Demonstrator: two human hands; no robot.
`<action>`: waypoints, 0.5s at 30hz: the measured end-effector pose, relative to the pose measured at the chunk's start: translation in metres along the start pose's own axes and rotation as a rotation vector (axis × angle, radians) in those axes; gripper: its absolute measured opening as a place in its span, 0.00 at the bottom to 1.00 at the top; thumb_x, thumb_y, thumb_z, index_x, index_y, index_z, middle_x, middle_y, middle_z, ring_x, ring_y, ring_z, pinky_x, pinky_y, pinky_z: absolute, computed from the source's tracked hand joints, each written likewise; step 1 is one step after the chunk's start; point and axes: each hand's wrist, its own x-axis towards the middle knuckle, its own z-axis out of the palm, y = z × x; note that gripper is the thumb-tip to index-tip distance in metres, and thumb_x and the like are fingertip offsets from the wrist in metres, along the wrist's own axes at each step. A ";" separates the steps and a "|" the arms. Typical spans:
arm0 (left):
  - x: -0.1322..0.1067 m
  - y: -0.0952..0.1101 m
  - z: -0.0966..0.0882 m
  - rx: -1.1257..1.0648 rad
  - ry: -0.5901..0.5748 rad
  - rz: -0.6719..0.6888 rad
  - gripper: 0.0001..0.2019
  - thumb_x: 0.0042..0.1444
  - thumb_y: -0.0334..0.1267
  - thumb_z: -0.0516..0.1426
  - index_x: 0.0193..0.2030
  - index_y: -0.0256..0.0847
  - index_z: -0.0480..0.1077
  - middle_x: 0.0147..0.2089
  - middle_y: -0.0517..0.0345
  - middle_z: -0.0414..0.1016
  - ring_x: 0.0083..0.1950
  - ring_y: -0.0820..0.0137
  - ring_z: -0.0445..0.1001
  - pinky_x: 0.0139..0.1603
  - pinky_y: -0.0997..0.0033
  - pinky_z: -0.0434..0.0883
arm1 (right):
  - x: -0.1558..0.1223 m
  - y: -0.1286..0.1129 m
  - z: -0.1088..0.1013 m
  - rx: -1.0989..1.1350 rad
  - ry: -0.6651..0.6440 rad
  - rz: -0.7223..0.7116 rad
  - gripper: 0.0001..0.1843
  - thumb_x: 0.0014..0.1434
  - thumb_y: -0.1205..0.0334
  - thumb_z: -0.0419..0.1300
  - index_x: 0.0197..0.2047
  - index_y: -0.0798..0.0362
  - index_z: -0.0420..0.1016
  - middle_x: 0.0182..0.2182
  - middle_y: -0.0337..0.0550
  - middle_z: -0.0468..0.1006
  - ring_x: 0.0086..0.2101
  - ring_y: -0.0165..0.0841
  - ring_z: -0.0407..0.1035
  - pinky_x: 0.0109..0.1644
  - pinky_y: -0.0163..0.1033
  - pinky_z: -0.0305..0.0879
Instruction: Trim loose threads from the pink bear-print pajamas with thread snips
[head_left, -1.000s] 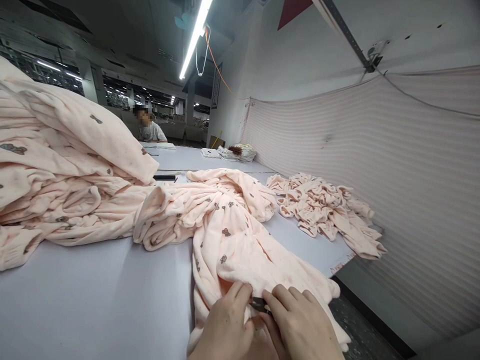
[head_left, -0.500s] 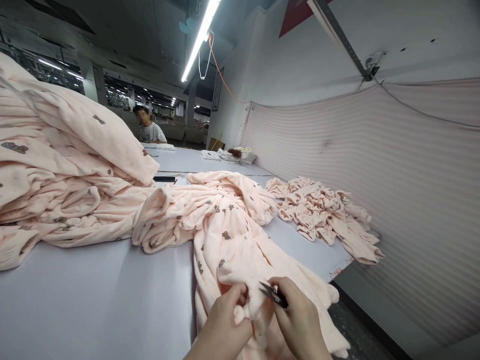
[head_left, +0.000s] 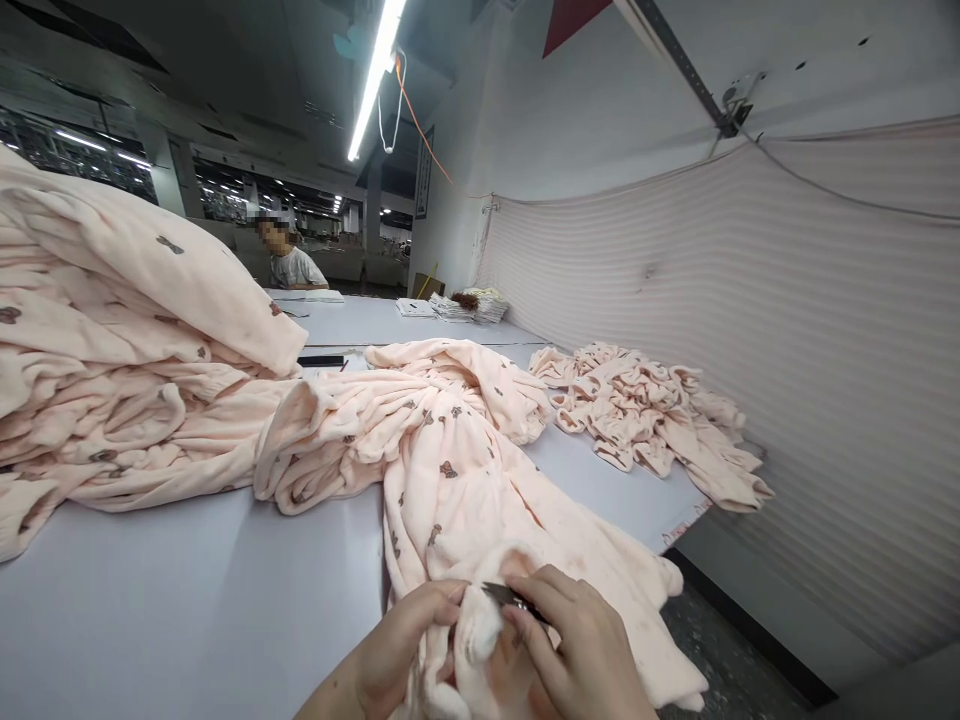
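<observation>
A pale pink plush garment [head_left: 480,500] with small brown printed motifs lies over the table's near edge and hangs down in front of me. My left hand [head_left: 409,635] pinches a fold of it between thumb and fingers. In my right hand [head_left: 577,630] is a small pair of dark thread snips [head_left: 514,600], gripped with the blades pointing left. The blade tips are at the pinched edge of the fabric, close to my left fingertips. Whether they touch a thread cannot be made out.
More pink garments form a large heap [head_left: 135,350] at the left. A smaller pile [head_left: 652,420] lies by the table's right edge. Paper stacks [head_left: 457,306] stand at the back of the table [head_left: 187,610]. A person [head_left: 292,262] sits beyond; striped sheeting [head_left: 712,270] covers the right wall.
Both hands have shifted slightly left, my left hand turning around the fabric fold. The snips have moved left and down, nearer my left fingertips. The view has turned a little.
</observation>
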 end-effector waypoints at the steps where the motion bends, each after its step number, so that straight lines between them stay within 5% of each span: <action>1: 0.001 0.000 0.000 0.002 -0.015 0.004 0.04 0.43 0.31 0.55 0.26 0.34 0.70 0.19 0.62 0.64 0.18 0.80 0.55 0.18 0.81 0.54 | 0.001 0.000 -0.001 -0.001 -0.022 0.002 0.10 0.61 0.59 0.55 0.45 0.43 0.74 0.36 0.38 0.78 0.34 0.36 0.72 0.36 0.38 0.65; 5: 0.005 -0.003 -0.002 0.115 -0.010 0.013 0.03 0.47 0.32 0.57 0.27 0.34 0.70 0.22 0.62 0.66 0.21 0.78 0.59 0.21 0.81 0.58 | 0.004 0.004 -0.009 0.037 -0.066 0.042 0.10 0.61 0.60 0.55 0.45 0.43 0.74 0.37 0.39 0.78 0.36 0.37 0.72 0.38 0.38 0.65; 8: 0.002 0.005 -0.005 0.283 0.197 0.118 0.07 0.50 0.38 0.61 0.28 0.36 0.71 0.26 0.62 0.70 0.29 0.74 0.68 0.30 0.79 0.65 | -0.005 0.011 -0.013 0.169 -0.069 0.146 0.10 0.62 0.60 0.53 0.43 0.45 0.74 0.37 0.39 0.78 0.38 0.36 0.72 0.39 0.37 0.65; 11: -0.004 0.021 -0.008 0.362 0.353 0.239 0.12 0.52 0.46 0.61 0.29 0.37 0.71 0.23 0.63 0.69 0.27 0.73 0.67 0.29 0.77 0.65 | -0.025 0.018 -0.008 0.338 -0.177 0.265 0.15 0.55 0.63 0.60 0.47 0.46 0.71 0.41 0.39 0.77 0.41 0.36 0.71 0.43 0.36 0.65; 15: -0.011 0.024 -0.006 0.283 0.277 0.168 0.14 0.55 0.45 0.59 0.25 0.37 0.69 0.17 0.65 0.67 0.20 0.77 0.62 0.25 0.77 0.64 | -0.051 0.022 0.008 0.443 -0.359 0.290 0.16 0.50 0.60 0.65 0.43 0.49 0.73 0.35 0.38 0.77 0.35 0.36 0.72 0.38 0.35 0.66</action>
